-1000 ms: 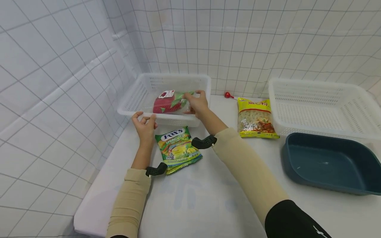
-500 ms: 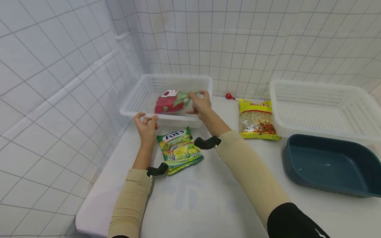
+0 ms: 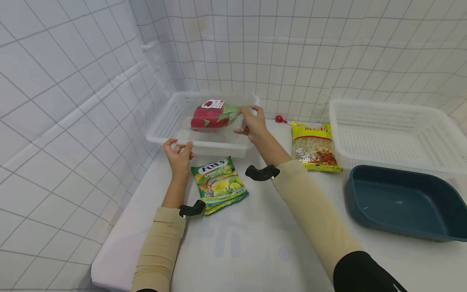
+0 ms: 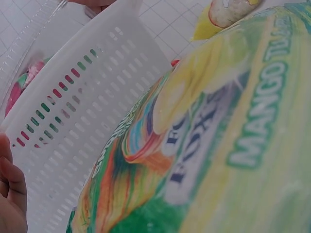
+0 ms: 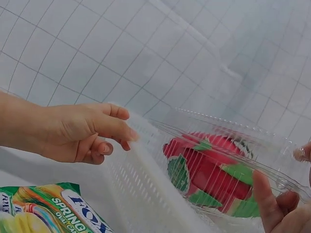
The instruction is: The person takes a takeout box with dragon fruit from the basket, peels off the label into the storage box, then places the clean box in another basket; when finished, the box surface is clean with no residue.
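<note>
My right hand (image 3: 253, 123) grips the right end of a clear plastic clamshell box (image 5: 209, 165) with red and green contents and a white label on top. The box is tilted inside the left white basket (image 3: 175, 137), raised at my hand's end. My left hand (image 3: 178, 156) pinches that basket's front rim between thumb and fingers. Just in front of the basket lie green-yellow Fox's candy bags (image 3: 220, 182), one overlapping another; in the left wrist view they fill much of the foreground.
Right of the basket are a red lollipop (image 3: 279, 119) and a yellow bag of pale dry food (image 3: 313, 146). A second white basket (image 3: 386, 152) stands at the back right, with a dark blue tub (image 3: 405, 172) before it. Gridded white cloth (image 3: 299, 48) walls the back and left.
My right hand has risen and shifted slightly right, lifting the clamshell box higher within the basket. My left hand stays on the rim.
</note>
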Motion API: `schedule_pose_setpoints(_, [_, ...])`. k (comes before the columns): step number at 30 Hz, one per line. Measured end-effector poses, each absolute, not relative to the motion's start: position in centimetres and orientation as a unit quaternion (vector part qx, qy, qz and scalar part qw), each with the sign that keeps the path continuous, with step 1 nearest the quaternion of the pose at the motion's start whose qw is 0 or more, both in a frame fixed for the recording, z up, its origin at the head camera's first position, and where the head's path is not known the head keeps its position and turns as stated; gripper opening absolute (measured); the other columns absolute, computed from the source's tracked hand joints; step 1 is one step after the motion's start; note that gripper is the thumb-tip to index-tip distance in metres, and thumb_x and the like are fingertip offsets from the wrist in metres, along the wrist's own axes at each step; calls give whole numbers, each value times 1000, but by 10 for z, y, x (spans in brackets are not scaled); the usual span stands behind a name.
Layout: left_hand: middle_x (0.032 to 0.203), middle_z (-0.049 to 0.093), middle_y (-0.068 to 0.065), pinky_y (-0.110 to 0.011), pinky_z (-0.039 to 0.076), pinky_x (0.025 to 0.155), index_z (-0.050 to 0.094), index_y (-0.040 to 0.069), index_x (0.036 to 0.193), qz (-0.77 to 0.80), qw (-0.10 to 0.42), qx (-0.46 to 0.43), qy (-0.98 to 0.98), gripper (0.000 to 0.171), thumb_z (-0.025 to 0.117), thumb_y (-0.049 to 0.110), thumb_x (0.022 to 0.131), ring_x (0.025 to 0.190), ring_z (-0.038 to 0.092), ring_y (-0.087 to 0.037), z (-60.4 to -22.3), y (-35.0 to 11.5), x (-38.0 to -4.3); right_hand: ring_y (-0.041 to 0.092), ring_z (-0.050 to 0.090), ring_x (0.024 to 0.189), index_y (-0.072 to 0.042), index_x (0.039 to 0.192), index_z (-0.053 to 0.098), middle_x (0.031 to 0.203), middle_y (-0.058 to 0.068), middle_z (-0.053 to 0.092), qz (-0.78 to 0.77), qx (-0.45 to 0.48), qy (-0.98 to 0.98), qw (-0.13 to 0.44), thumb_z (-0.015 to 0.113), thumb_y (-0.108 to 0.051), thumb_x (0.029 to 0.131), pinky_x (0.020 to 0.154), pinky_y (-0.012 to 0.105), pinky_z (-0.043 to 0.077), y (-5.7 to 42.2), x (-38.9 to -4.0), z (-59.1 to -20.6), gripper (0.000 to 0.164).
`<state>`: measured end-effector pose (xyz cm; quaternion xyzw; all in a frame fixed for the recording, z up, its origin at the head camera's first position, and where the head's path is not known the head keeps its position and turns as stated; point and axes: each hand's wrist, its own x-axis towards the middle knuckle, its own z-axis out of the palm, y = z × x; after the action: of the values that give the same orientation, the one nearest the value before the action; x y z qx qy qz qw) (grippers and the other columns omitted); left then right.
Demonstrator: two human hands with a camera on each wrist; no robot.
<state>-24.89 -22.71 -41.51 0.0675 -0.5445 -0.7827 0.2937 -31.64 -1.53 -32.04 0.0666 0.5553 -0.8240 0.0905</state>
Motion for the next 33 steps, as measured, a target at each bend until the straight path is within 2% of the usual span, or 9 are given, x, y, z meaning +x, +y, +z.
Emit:
schedule_pose_setpoints(7, [68, 55, 0, -16, 44, 47, 35, 14, 110, -790, 295, 73, -532, 43, 65, -6, 88, 44, 49, -7, -414, -226, -249, 8, 30, 40, -16, 144, 29, 54, -1, 32, -839, 51, 535, 87, 61, -11, 90, 53, 34, 57, -5, -316, -306, 63])
schedule_pose_setpoints(10, [69, 55, 1, -16, 45, 47, 35, 14, 110, -789, 293, 74, -535, 43, 66, -5, 88, 45, 49, -6, -414, -227, -248, 8, 31, 40, -15, 137, 34, 55, -1, 32, -847, 46, 522, 85, 61, -10, 90, 51, 34, 56, -1, -315, -301, 54])
schedule_pose_setpoints(14, [67, 55, 1, -16, 44, 47, 34, 15, 109, -792, 294, 69, -530, 43, 66, -6, 88, 45, 49, -6, -415, -227, -249, 8, 33, 42, -15, 124, 37, 61, 1, 35, -852, 40, 515, 84, 59, -10, 90, 48, 32, 55, 4, -314, -296, 41])
schedule_pose_setpoints(21, [67, 54, 1, -16, 44, 46, 34, 15, 109, -795, 296, 59, -525, 43, 65, -6, 88, 43, 49, -6, -416, -227, -250, 8, 33, 43, -14, 126, 39, 78, 6, 40, -853, 48, 514, 85, 56, -10, 94, 48, 28, 54, 17, -313, -289, 37])
schedule_pose_setpoints(25, [68, 54, 1, -16, 44, 47, 34, 15, 110, -792, 294, 59, -532, 43, 65, -4, 89, 44, 48, -6, -415, -226, -249, 12, 46, 49, -13, 126, 37, 105, 14, 46, -848, 47, 520, 90, 54, -11, 95, 48, 26, 54, 26, -312, -288, 35])
schedule_pose_setpoints(27, [69, 54, 1, -16, 43, 47, 34, 16, 110, -792, 292, 61, -533, 43, 65, -4, 89, 44, 48, -6, -415, -226, -250, 16, 55, 57, -14, 127, 35, 116, 17, 44, -848, 49, 519, 97, 53, -12, 95, 48, 26, 54, 32, -312, -287, 37])
schedule_pose_setpoints(30, [69, 54, 1, -16, 43, 46, 34, 16, 110, -791, 292, 66, -534, 43, 65, -5, 89, 44, 48, -6, -415, -226, -249, 20, 61, 64, -14, 127, 32, 117, 17, 44, -847, 53, 520, 102, 53, -12, 95, 47, 26, 54, 42, -309, -287, 39])
schedule_pose_setpoints(33, [69, 54, 1, -16, 43, 46, 34, 16, 110, -791, 293, 68, -533, 43, 65, -5, 89, 44, 48, -6, -415, -226, -249, 18, 59, 61, -15, 128, 31, 109, 13, 44, -845, 58, 522, 98, 53, -13, 95, 47, 26, 54, 51, -307, -287, 40])
